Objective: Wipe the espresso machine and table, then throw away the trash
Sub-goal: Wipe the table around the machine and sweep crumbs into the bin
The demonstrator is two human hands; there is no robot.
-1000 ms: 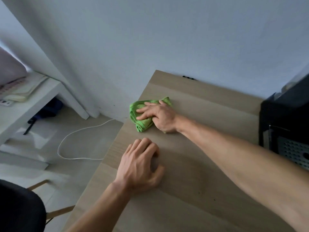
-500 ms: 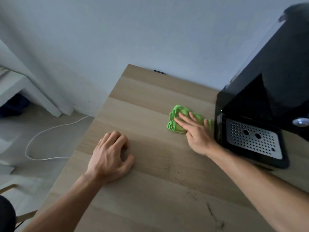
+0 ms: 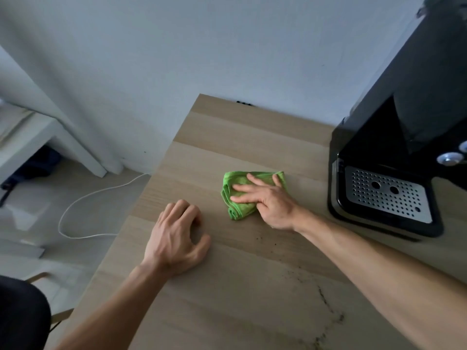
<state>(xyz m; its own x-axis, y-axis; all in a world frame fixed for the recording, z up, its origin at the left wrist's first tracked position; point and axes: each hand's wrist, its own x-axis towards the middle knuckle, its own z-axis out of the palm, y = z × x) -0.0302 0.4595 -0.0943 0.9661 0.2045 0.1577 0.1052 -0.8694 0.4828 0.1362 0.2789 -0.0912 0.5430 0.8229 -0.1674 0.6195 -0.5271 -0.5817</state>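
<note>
A folded green cloth [image 3: 236, 198] lies on the light wooden table [image 3: 252, 137], left of the black espresso machine [image 3: 414, 122]. My right hand [image 3: 271, 202] presses flat on the cloth, fingers spread and pointing left. My left hand [image 3: 177, 236] rests on the table nearer to me, fingers curled under, holding nothing. The machine's perforated metal drip tray [image 3: 386, 195] faces me. Dark coffee specks and a smear [image 3: 326, 304] mark the table close to me.
A white cable [image 3: 83, 205] loops over the pale floor left of the table. A white shelf unit [image 3: 30, 137] stands at far left. A dark chair seat [image 3: 22, 314] shows at the bottom left. The white wall runs behind the table.
My right hand slid the cloth from the far left of the table toward the machine, then back a little to the left. My left hand stayed resting on the table.
</note>
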